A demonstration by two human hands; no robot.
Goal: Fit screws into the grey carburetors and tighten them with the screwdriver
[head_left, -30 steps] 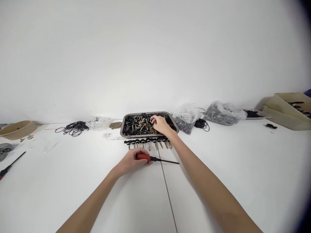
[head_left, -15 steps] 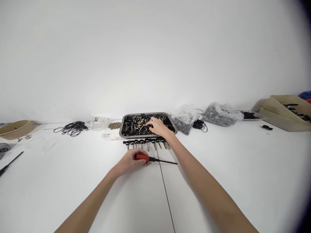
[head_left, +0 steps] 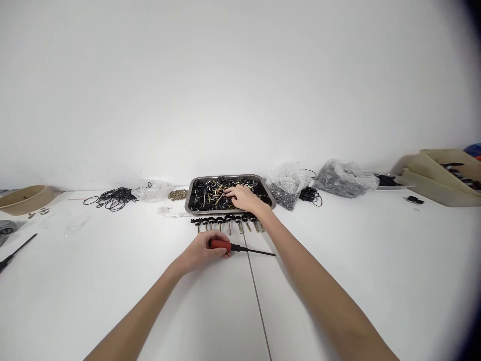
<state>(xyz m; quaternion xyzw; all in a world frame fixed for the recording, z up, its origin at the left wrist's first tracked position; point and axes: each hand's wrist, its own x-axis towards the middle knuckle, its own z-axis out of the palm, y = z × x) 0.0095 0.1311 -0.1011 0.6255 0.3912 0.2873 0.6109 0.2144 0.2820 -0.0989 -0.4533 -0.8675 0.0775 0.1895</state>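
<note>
My left hand is wrapped round the red handle of a screwdriver, whose dark shaft points right, low over the white table. My right hand reaches into a metal tray heaped with small black and brass-coloured parts. Its fingers are bent down among the parts; whether they pinch one is too small to see. Between the tray and my left hand stands a row of several black-topped pieces with metal stems. My right wrist partly covers the row's right end.
Left of the tray are brass pieces, black cords and a tan bowl. Plastic bags of small dark parts and a beige bin stand to the right. Another screwdriver lies at far left. A white wall rises behind.
The fingers of my right hand have shifted slightly among the parts in the tray. My left hand keeps the screwdriver in nearly the same place.
</note>
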